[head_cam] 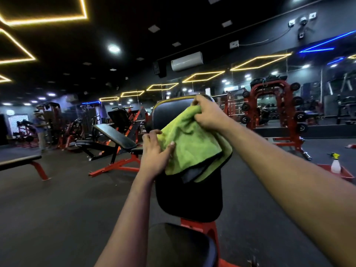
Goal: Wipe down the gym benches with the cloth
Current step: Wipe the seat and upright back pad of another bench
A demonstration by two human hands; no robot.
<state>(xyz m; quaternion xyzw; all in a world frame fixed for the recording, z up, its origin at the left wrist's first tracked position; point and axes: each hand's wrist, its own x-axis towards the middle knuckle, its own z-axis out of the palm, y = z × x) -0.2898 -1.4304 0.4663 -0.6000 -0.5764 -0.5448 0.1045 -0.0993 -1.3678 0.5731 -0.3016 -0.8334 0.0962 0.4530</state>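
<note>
Left hand (156,151) gripped the lower-left edge of the green cloth (194,149) | right hand (209,112) pinched its upper corner | cloth hung at frame centre, draped against the upright black backrest (188,197) of the red-framed bench | second incline bench (115,139) stood left of centre | spray bottle (336,163) sat at right edge.

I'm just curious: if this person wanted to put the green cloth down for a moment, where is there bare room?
The lower backrest pad below the cloth is bare, as is the seat pad nearest the camera. The open floor between this bench and the flat bench at left is free. The right is crowded: a spray bottle on a red base and the weight rack.
</note>
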